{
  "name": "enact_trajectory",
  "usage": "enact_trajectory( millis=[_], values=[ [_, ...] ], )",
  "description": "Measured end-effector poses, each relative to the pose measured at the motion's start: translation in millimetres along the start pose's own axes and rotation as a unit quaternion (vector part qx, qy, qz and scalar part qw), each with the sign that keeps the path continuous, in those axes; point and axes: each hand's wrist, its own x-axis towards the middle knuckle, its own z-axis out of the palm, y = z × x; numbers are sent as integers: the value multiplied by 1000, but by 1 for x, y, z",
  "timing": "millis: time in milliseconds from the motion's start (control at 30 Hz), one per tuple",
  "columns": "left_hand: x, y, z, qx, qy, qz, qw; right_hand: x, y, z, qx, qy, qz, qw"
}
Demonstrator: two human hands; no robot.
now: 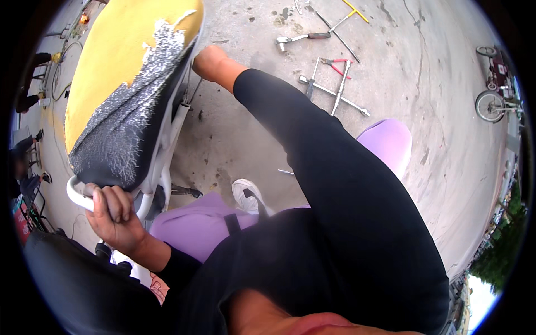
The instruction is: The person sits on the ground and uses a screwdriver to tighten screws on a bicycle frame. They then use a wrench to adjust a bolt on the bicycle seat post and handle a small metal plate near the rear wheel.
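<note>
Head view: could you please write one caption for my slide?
Left hand gripping a white rail at a torn yellow seat, right hand at the seat's edge, tools on the ground.

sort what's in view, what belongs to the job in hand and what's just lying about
Job in hand:
seat, right hand by its edge
white rail, gripped by left hand

Lying about, though possibly for the job:
cross wrench
pliers
ratchet
T-handle

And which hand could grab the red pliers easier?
Probably the right hand: beside the seat, it's nearer the pliers. The left hand, farther off, grips the white rail.
</note>
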Motion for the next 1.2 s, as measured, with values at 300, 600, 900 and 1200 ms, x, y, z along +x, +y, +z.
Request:
enact_trajectory(
  millis=[300,600,900,1200],
  values=[
    [3,-20,-8,27,-12,125,992,-21,1,12,21,-137,26,990],
    [-40,-37,53,326,182,382,845,-201,31,149,336,-144,103,925],
    [-70,-205,125,565,-356,-11,744,-234,126,182,288,-41,336,896],
    [-63,-411,70,730,-138,-343,575,-240,150,194,264,104,265,922]
  ],
)
